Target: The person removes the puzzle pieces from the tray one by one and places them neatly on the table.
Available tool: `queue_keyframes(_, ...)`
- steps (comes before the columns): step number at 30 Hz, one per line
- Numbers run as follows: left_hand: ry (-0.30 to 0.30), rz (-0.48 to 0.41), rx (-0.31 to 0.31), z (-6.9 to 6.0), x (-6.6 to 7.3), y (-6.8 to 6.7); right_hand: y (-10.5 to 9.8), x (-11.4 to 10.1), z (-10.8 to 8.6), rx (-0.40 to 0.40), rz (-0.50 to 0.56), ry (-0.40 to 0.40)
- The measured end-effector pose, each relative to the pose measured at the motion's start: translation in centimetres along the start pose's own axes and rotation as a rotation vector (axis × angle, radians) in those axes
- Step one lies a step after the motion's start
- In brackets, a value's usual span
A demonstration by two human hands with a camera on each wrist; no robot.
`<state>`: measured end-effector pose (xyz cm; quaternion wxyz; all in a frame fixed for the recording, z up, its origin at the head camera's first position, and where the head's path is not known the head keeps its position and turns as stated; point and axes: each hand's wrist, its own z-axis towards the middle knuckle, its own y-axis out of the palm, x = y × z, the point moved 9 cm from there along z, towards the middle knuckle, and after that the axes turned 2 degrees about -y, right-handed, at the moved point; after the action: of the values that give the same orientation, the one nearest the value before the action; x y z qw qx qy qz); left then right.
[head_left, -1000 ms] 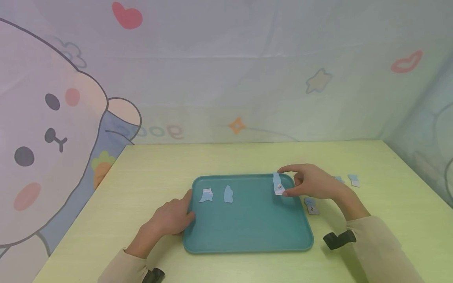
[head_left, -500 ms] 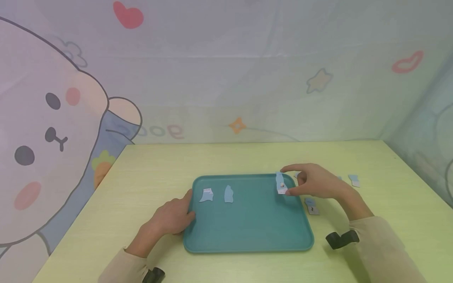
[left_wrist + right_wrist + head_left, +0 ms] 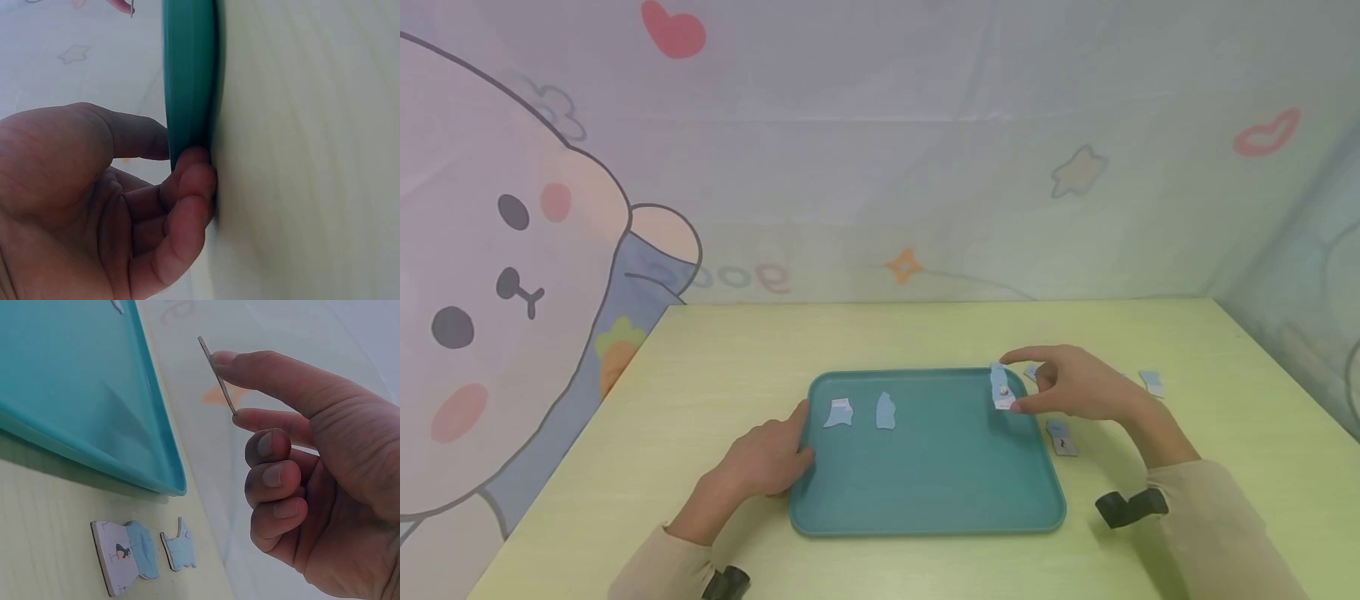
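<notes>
My left hand (image 3: 765, 458) grips the left rim of the teal tray (image 3: 925, 500), the thumb on the rim and fingers curled at its outer side in the left wrist view (image 3: 190, 75). My right hand (image 3: 1078, 385) pinches a thin blue and white piece (image 3: 1000, 386) between thumb and index finger, above the tray's far right corner. In the right wrist view that piece (image 3: 219, 378) shows edge-on, the other fingers curled. Two light blue pieces, one with a white top (image 3: 839, 413) and one narrow (image 3: 885, 412), lie in the tray's far left part.
On the table (image 3: 737, 333), right of the tray, lies a blue and grey piece (image 3: 1062, 437). Another piece (image 3: 1031, 372) is partly behind my right hand, and one more (image 3: 1151, 382) lies farther right. A printed cloth (image 3: 865, 167) hangs behind the table.
My right hand has shifted slightly to the right with the pinched piece, uncovering a piece near the tray's far right corner. My left hand stays on the rim.
</notes>
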<state>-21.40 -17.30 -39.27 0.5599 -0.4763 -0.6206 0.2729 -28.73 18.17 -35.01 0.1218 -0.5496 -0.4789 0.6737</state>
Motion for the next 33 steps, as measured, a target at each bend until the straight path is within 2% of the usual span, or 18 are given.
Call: queue_keyframes(33, -0.004, -0.014, -0.008, 0.0, -0.1, 0.0, -2.7, 0.9, -1.7, 0.054, 0.040, 0.038)
